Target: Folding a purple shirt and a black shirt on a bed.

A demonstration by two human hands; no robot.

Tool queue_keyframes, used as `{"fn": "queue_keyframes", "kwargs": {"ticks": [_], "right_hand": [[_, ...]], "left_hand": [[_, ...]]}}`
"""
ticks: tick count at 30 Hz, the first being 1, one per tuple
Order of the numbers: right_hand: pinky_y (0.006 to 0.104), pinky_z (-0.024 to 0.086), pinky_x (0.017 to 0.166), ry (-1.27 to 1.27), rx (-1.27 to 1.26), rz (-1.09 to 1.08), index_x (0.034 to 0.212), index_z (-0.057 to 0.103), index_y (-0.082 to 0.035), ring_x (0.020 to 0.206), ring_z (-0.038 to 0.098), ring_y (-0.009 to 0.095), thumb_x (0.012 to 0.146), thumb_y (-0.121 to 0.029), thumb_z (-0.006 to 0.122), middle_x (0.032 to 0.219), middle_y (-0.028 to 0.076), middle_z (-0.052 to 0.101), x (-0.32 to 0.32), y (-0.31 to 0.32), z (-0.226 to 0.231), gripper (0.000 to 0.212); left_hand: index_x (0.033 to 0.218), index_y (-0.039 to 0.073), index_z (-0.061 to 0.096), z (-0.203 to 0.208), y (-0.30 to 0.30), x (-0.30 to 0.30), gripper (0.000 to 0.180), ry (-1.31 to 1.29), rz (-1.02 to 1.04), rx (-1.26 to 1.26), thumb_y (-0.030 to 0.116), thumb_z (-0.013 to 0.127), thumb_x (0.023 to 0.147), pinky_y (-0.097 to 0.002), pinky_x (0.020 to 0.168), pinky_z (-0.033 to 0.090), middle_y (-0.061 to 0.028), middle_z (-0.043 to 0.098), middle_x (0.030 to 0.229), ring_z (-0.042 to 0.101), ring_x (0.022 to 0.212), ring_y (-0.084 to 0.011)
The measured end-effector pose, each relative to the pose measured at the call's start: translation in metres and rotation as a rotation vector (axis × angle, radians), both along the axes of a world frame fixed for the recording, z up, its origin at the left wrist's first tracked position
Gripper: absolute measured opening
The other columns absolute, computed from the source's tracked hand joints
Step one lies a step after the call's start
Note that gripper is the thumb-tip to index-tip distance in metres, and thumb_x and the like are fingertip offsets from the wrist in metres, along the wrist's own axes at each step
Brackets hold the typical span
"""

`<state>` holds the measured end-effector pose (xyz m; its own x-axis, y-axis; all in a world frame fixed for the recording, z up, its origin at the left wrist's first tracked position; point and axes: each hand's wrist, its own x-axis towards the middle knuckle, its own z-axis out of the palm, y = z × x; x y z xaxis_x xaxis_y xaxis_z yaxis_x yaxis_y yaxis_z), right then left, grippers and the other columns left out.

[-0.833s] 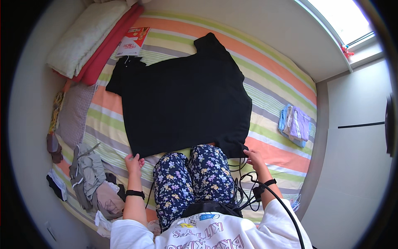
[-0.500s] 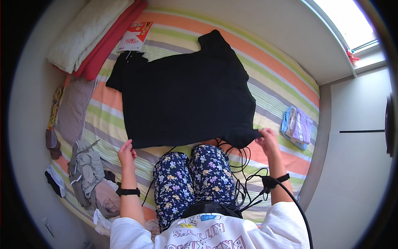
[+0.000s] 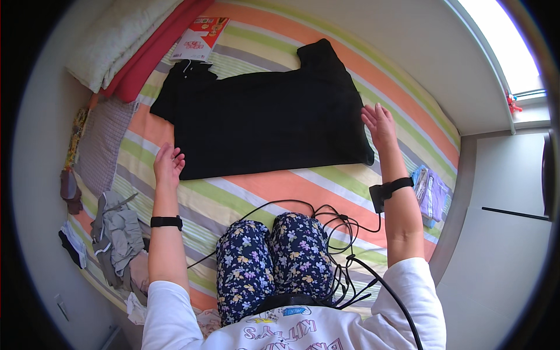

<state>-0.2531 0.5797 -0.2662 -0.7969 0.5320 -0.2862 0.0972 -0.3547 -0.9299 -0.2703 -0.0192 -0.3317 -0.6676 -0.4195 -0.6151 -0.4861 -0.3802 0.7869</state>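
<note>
A black short-sleeved garment, seemingly a T-shirt (image 3: 268, 125), lies spread out on the striped bed. Its near edge runs fairly straight, and one sleeve (image 3: 321, 53) points away at the far right. My left hand (image 3: 169, 164) is open beside the garment's near left corner, fingers slightly bent and holding nothing. Beyond the near right corner, my right hand (image 3: 380, 125) hovers open at the garment's right edge, fingers stretched out. Whether either hand touches the cloth I cannot tell.
Rolled bedding (image 3: 119, 44) and a red-and-white package (image 3: 201, 39) lie at the far left. Crumpled grey clothes (image 3: 119, 230) are at my left, folded clothes (image 3: 430, 195) at the right. Black cables (image 3: 344, 221) loop beside my knees on the striped sheet (image 3: 265, 189).
Both hands have let go of the garment's near corners. Its near edge now lies farther from my knees. My right hand has moved away from me along the right edge.
</note>
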Motion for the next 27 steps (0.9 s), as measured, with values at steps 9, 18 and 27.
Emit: {"fn": "queue_keyframes", "kwargs": {"ticks": [9, 18, 27], "right_hand": [[0.0346, 0.052, 0.083, -0.332, 0.933, 0.138, 0.108, 0.069, 0.002, 0.087, 0.066, 0.022, 0.093, -0.032, 0.075, 0.093, 0.011, 0.071, 0.121, 0.031, -0.09, 0.038], [0.0377, 0.047, 0.091, -0.422, 1.053, 0.311, 0.114, 0.07, -0.005, 0.104, 0.059, 0.026, 0.094, -0.021, 0.071, 0.104, 0.014, 0.068, 0.135, 0.058, -0.119, 0.026], [0.0341, 0.044, 0.071, -0.459, 1.063, 0.386, 0.094, 0.061, -0.003, 0.072, 0.057, 0.018, 0.102, -0.027, 0.063, 0.078, 0.007, 0.062, 0.119, 0.067, -0.108, 0.025]], "left_hand": [[0.132, -0.002, 0.059, -0.062, -0.02, 0.073, 0.051, -0.045, -0.247, -0.407, 0.021, 0.079, 0.092, -0.026, 0.087, 0.047, -0.0049, 0.062, 0.109, 0.058, 0.096, -0.0128], [0.112, 0.001, 0.066, -0.078, -0.017, 0.069, 0.032, 0.006, -0.257, -0.536, 0.019, 0.081, 0.09, -0.0257, 0.077, 0.048, -0.0014, 0.064, 0.096, 0.057, 0.085, -0.011], [0.1, 0.003, 0.07, -0.074, -0.033, 0.061, 0.021, -0.006, -0.351, -0.642, 0.018, 0.08, 0.089, -0.0265, 0.073, 0.05, -0.0022, 0.068, 0.085, 0.062, 0.079, -0.0132]]}}
